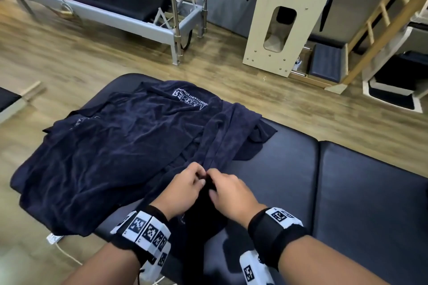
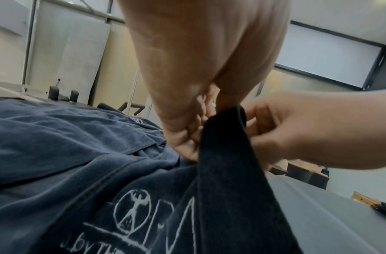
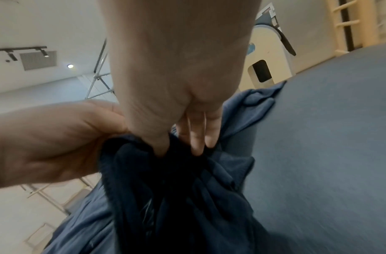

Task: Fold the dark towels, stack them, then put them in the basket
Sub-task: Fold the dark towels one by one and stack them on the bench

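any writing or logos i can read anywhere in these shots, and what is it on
"by TH": white print, cut off by the picture's edge, under a circle logo with a figure on the held dark towel, which the left hand and right hand pinch.
White print on the spread towel: mirrored, too blurred to read.
Faint print on the towel's left corner: unreadable.
Wristband squares: patterns, no words.

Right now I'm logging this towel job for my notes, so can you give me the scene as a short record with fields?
surface: dark padded table
towels: dark towels heaped unfolded on the table, white logo print showing
left hand: left hand pinches a raised towel edge
right hand: right hand pinches the same edge, close beside the left
folded stack: none visible
basket: not in view
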